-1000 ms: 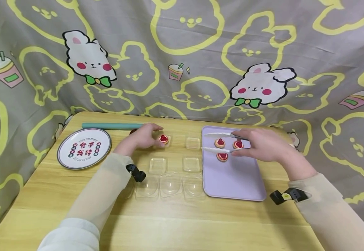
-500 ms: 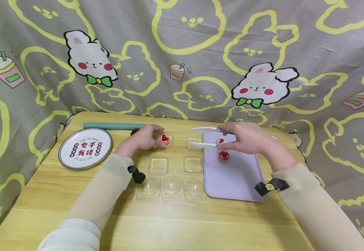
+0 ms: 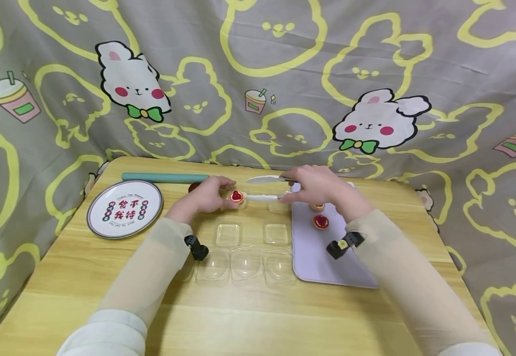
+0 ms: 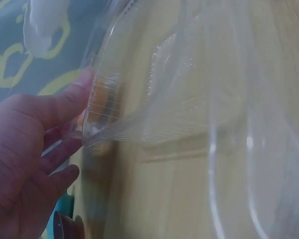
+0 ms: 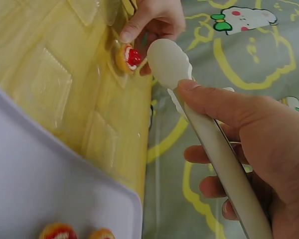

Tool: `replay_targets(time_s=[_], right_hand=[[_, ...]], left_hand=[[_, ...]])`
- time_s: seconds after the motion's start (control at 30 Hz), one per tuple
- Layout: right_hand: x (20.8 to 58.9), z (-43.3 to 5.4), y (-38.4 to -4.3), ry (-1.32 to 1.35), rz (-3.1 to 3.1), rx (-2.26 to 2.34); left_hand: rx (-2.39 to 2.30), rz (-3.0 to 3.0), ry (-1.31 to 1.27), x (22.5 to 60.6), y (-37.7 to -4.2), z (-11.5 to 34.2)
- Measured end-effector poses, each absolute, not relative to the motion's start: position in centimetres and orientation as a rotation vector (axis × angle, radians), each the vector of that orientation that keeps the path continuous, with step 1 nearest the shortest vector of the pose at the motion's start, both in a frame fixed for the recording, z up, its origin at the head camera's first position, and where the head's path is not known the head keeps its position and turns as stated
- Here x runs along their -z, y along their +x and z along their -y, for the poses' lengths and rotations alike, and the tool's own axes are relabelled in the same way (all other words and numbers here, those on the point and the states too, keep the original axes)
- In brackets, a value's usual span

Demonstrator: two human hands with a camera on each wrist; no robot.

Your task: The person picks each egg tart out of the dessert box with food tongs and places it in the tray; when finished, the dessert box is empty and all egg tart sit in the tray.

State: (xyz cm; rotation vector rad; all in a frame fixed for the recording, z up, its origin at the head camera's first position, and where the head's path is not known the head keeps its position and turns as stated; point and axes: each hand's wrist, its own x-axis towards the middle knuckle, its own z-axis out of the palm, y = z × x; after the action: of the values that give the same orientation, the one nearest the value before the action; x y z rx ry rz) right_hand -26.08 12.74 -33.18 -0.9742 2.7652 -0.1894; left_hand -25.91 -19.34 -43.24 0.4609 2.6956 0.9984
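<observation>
In the head view my left hand (image 3: 203, 197) pinches the edge of a small clear plastic box (image 4: 102, 94) at the table's back. Inside it sits a small tart (image 3: 236, 197) with white cream and a red topping. My right hand (image 3: 315, 187) grips a pair of tongs (image 5: 209, 134) with pale scalloped tips, its thumb along one arm. The tongs' arms are spread apart, and their tips reach left to the right side of the tart. Behind the right hand and wrist, more such tarts (image 3: 321, 222) lie on the lilac tray (image 3: 313, 262), partly hidden.
Other clear box bases (image 3: 228, 234) stand mid-table, with clear domed lids (image 3: 246, 263) lined up in front. At the left are a white printed plate (image 3: 100, 198), a teal rod (image 3: 164, 177) and a dark red round thing (image 3: 193, 187). A patterned curtain (image 3: 222, 99) hangs behind.
My right hand has swung left from the tray with the spread tongs, bringing their tips to the tart by my left hand. The left hand stays at its box.
</observation>
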Motion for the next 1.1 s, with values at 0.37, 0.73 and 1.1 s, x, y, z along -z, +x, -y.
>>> replay_targets(time_s=[0.37, 0.73, 1.1], right_hand=[[34.7, -8.9, -28.2, -1.0, -2.704, 0.076], [33.8, -6.8, -29.0, -0.999, -2.64, -0.06], [33.1, -6.2, -29.0, -1.002, -2.622, -0.134]], left_hand=[[-1.006, -2.702, 0.461, 43.6, -26.1, 19.4], [-1.031, -2.684, 0.42, 43.3, -26.1, 19.2], [-1.04, -2.666, 0.406, 43.3, -26.2, 19.2]])
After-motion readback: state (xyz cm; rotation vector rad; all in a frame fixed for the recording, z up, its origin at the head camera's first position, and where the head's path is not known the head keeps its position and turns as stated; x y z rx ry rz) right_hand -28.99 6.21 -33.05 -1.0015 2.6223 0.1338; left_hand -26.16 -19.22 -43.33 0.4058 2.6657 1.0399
